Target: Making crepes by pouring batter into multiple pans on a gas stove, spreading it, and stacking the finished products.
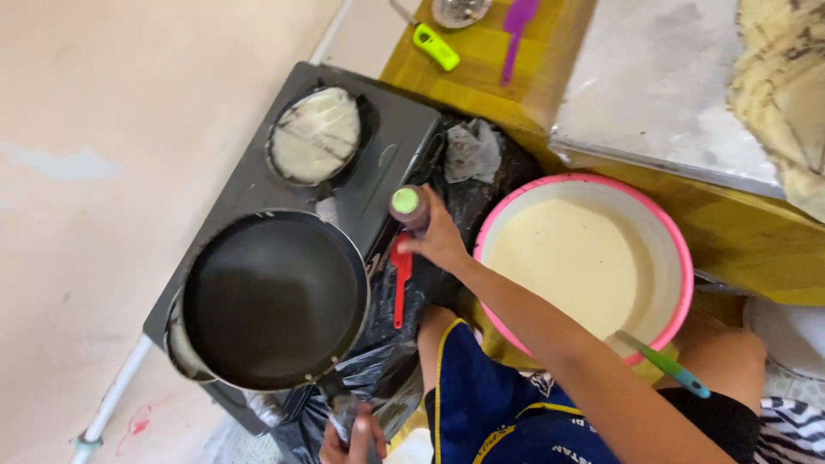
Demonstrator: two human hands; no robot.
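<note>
Both hands [440, 241] [354, 438] closed, gripping.

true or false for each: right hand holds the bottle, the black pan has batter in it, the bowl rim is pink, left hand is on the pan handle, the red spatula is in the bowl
1. The right hand holds the green-capped bottle. True.
2. The black pan has batter in it. False: it looks empty; the batter is in the bowl.
3. The bowl has a pink rim. True.
4. The left hand grips the pan handle. True.
5. The red spatula sits in the bowl. False: it lies on black plastic beside the stove; a green-handled utensil rests in the bowl.
</note>
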